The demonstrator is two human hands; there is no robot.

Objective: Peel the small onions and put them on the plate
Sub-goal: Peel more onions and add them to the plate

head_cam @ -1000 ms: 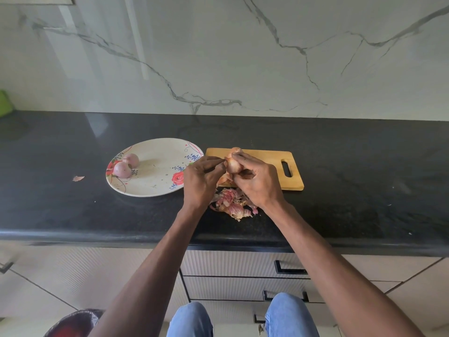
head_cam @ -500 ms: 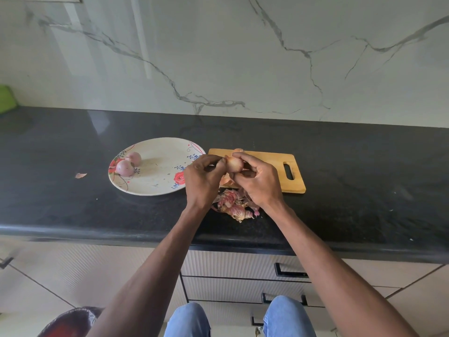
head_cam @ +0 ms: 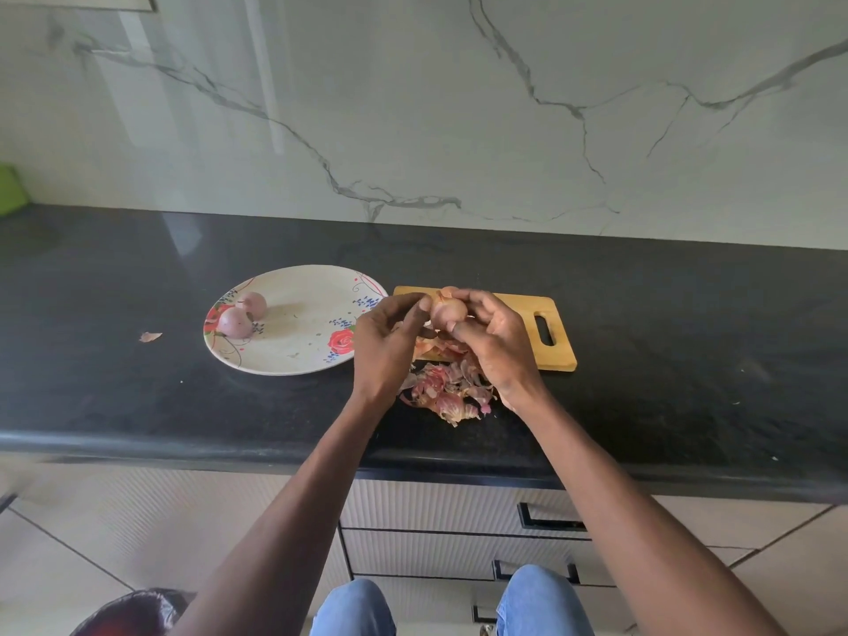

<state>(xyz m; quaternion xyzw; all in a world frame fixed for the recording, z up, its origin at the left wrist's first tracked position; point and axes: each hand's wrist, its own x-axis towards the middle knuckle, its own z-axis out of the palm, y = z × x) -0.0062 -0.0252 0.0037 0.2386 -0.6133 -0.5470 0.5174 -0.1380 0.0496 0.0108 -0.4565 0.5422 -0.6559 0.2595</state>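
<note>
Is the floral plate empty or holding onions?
Holding onions: two peeled pinkish small onions lie at the white floral plate's left edge.

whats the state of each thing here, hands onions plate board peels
held onion: partly peeled, gripped by both hands
right hand: grips the onion
left hand: pinches at the onion's side
two onions: peeled, lying on the plate
plate: flat on counter
cutting board: flat, partly hidden
peel pile: loose on counter
</note>
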